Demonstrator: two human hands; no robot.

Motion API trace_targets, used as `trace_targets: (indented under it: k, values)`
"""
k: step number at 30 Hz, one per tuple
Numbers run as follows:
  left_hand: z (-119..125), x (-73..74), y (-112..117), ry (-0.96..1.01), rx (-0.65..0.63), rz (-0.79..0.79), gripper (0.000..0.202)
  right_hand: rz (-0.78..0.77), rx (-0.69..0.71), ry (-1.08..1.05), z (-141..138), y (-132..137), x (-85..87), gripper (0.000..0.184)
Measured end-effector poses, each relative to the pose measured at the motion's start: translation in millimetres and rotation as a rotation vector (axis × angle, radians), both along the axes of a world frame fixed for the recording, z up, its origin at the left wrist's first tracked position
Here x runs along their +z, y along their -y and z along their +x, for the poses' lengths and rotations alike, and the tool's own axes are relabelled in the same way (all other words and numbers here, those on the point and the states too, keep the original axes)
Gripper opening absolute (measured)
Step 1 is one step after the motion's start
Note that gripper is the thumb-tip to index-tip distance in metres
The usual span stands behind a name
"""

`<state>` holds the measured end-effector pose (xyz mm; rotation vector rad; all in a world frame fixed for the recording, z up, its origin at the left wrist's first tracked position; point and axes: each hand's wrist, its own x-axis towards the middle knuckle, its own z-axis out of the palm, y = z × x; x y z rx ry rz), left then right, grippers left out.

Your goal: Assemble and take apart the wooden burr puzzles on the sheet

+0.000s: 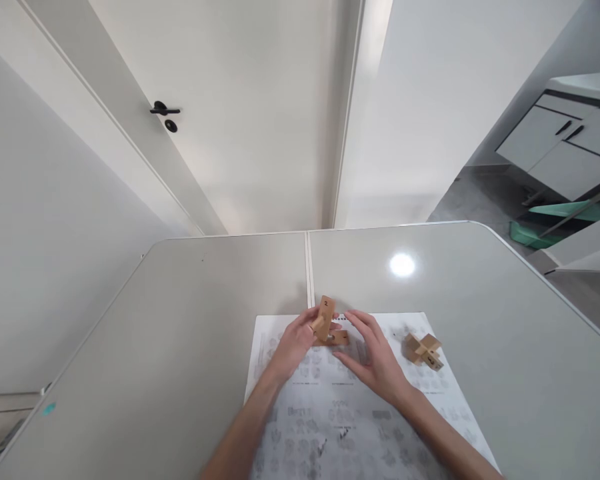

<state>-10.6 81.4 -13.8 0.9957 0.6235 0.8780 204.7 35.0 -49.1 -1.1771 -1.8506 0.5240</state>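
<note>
Standing at the grey table (180, 320), I note two tops butted together along a centre seam, with a printed sheet (330, 427) laid flat at the near edge. The print is too blurred to read.

Both forearms come in over the sheet. The left hand (295, 343) is closed on the wooden blocks (326, 319), with the thumb and fingers pinching an upright block that has a second block lying crosswise at its foot. The blocks sit at the far edge of the sheet, just off or resting on the paper; I cannot tell which. The right hand (373, 357) is spread, fingers extended, just beside the lower block. Whether its fingertips touch the wood cannot be told.

A finished wooden cross (423, 351) lies on the sheet to the right, well apart from both hands.

Assessment: the work is fitting notched blocks together. The left hand's grip should stay low and firm so the upright block does not twist. The right hand should handle the loose block by its ends, keeping the notches in sight, and slide it square without forcing.
</note>
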Motion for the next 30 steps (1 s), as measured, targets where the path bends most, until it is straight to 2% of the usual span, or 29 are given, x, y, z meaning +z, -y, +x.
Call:
trace_targets:
  k: [4, 11, 17, 24, 30]
  values:
    - [6.5, 1.1, 7.9, -0.045, 0.050, 0.071, 0.077, 0.085, 0.055, 0.006, -2.2, 1.8, 7.0, 0.071]
    - [16.9, -10.1, 19.7, -0.073, -0.022, 0.132, 0.080, 0.214, 0.040, 0.027, -4.2, -0.1, 7.7, 0.063]
    - [15.0, -15.6, 22.0, -0.124, 0.028, 0.211, 0.097, 0.172, 0.069, 0.001, -4.6, -0.6, 6.7, 0.054]
    - [14.1, -9.0, 21.2, -0.142, 0.000, 0.249, 0.100, 0.133, 0.086, -0.074, -8.4, 1.5, 8.4, 0.052]
    - [16.1, -5.6, 20.8, -0.162, -0.001, 0.293, 0.106, 0.009, 0.091, -0.199, -10.2, 6.8, -1.3, 0.047]
